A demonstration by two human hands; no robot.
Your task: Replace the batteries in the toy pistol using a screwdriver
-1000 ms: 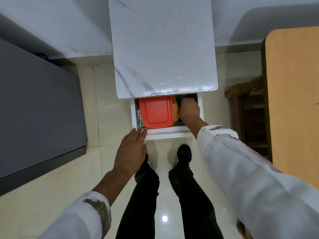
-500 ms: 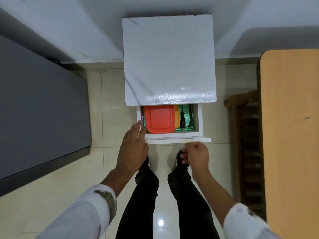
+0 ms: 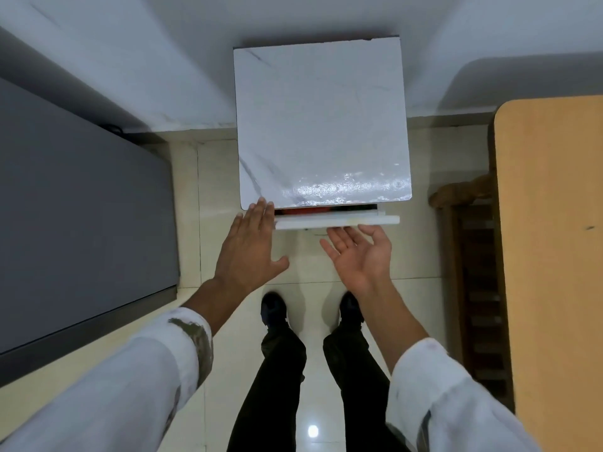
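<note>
While the drawer (image 3: 337,222) stands almost shut: only a dark slit shows beyond both hands' fingertips, with a strip of something red (image 3: 303,210) inside.
Left hand (image 3: 248,246): palm down, fingers straight and close together. The tips are at the left end of the drawer front, under the corner of the white marbled tabletop (image 3: 321,125). It is probably there to push or steady the front.
Right hand (image 3: 360,252): palm up, fingers spread and relaxed, holding nothing. Its fingertips meet the lower edge of the drawer front, likely where it is pulled.
Toy pistol: not in view; neither hand has it.
Screwdriver: not in view either; whether it lies in the drawer cannot be told.
Step, as I judge it: gathering what is needed, with no battery work begun.
Right of the right hand: a wooden tabletop (image 3: 551,223), well apart, a likely place to work.
</note>
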